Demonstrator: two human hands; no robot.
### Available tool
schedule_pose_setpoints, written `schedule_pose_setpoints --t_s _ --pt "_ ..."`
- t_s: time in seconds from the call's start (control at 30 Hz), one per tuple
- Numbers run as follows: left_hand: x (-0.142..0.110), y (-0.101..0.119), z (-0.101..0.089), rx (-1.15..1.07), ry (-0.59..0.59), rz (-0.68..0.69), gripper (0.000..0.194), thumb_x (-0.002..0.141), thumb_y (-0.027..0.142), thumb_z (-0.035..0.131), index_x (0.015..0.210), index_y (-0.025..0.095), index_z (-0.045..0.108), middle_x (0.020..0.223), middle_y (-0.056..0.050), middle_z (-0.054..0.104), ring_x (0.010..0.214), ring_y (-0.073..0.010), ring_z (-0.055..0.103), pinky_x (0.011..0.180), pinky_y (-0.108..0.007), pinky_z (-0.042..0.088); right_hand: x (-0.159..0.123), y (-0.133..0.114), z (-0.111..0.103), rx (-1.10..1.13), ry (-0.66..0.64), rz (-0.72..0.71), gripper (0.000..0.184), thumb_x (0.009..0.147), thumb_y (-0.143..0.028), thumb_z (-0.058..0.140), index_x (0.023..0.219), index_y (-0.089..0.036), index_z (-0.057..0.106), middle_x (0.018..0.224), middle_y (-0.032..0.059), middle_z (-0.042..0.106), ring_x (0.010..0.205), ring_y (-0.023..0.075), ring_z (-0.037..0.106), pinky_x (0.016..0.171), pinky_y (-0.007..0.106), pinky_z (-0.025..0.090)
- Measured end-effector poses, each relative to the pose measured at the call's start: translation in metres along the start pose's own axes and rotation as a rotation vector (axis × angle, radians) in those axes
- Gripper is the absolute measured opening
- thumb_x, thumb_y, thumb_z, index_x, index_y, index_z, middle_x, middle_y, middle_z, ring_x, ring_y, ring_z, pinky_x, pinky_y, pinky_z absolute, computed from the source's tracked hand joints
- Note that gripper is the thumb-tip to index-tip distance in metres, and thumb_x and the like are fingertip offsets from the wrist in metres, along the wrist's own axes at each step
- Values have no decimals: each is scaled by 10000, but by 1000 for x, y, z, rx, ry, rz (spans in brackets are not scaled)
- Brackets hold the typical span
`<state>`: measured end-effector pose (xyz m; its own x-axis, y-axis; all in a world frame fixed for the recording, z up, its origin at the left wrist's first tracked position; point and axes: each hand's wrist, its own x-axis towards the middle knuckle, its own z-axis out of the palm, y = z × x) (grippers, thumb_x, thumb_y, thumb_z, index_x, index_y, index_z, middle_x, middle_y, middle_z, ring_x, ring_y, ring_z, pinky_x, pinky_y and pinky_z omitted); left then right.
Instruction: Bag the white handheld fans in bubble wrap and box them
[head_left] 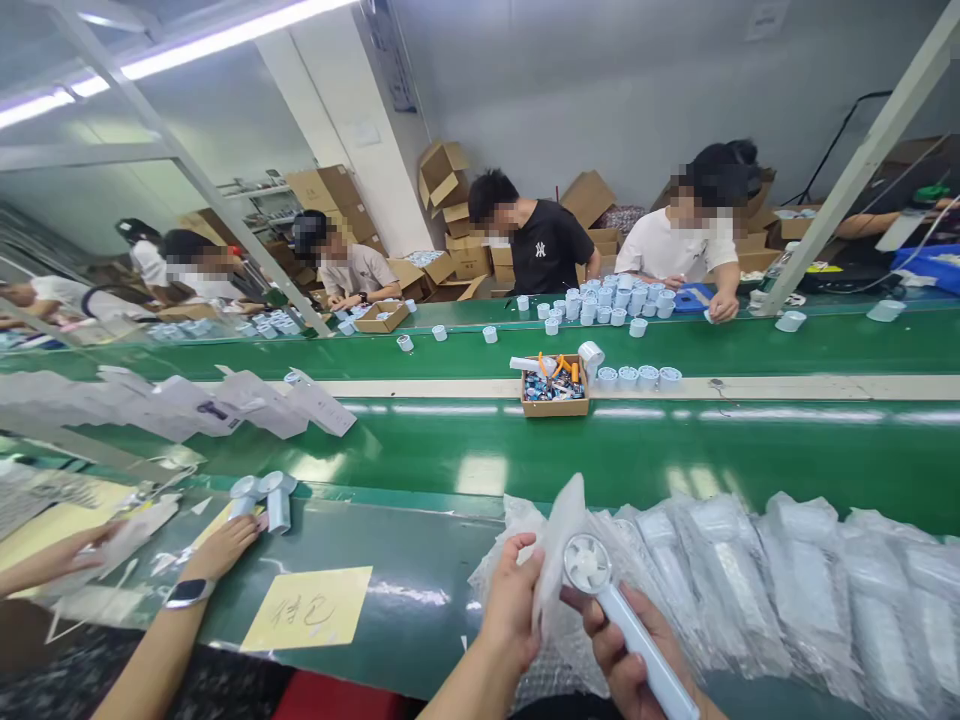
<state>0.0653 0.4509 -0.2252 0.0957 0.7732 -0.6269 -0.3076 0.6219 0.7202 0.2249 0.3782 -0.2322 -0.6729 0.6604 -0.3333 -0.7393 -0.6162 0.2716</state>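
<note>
A light blue handheld fan lies tilted in my right hand, its round grille pointing up and left. My right fingers wrap round the handle. Just left of the grille, my left hand pinches a clear bubble wrap bag that stands up beside the fan head. Whether the fan head is partly inside the bag I cannot tell. To the right, a row of bagged fans lies on the green bench, the nearest ones close to my right hand. More bubble wrap lies under my hands.
A co-worker's hand at the left touches fans. A yellow handwritten sheet lies between us. Beyond are a green conveyor, a parts box, white cartons and several people across the line.
</note>
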Motion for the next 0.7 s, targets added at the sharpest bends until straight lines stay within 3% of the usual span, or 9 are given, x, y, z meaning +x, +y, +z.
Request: schedule_pose_setpoints --t_s 0.13,0.27,0.37,0.43,0.53,0.7 --pt "0 1 -25 93 -72 123 549 652 451 731 1075 222 466 598 72 563 488 -96 499 511 -205 373 7 -2 15 -53 -48 -120 420 671 -322 840 907 -70 601 695 21 655 613 56 614 463 64 408" --pt "1 35 -59 394 -46 388 601 685 445 701 1194 192 507 762 -7 644 670 -154 581 666 -267 453 -16 -11 24 -132 4 -358 494 665 -291 848 1052 -114 597 778 23 669 620 69 600 433 87 410" --pt "-10 67 -71 699 -79 733 322 773 393 632 1042 217 651 862 -70 687 871 -230 608 873 -367 453 -35 -11 23 -147 78 -444 593 662 -248 845 1170 -143 558 822 22 678 639 88 610 411 106 410" --pt "-16 81 -72 914 -257 903 165 826 328 575 881 246 707 898 -91 707 928 -253 605 934 -407 427 -43 -9 19 -122 75 -464 586 676 -262 834 1179 -146 558 800 11 667 608 80 592 397 110 404" --pt "-7 86 -71 1199 -546 916 245 869 221 474 865 256 717 957 -101 716 967 -252 608 951 -419 407 -50 -5 13 -80 70 -485 575 698 -274 822 1199 -168 562 825 13 671 621 82 599 416 120 429" --pt "24 71 -70 1560 -654 761 360 726 -1 452 847 245 684 1107 -66 680 1264 -259 470 1106 -464 223 -49 2 5 -38 254 -438 444 711 -207 806 1103 -118 616 878 66 717 696 141 680 599 236 574"
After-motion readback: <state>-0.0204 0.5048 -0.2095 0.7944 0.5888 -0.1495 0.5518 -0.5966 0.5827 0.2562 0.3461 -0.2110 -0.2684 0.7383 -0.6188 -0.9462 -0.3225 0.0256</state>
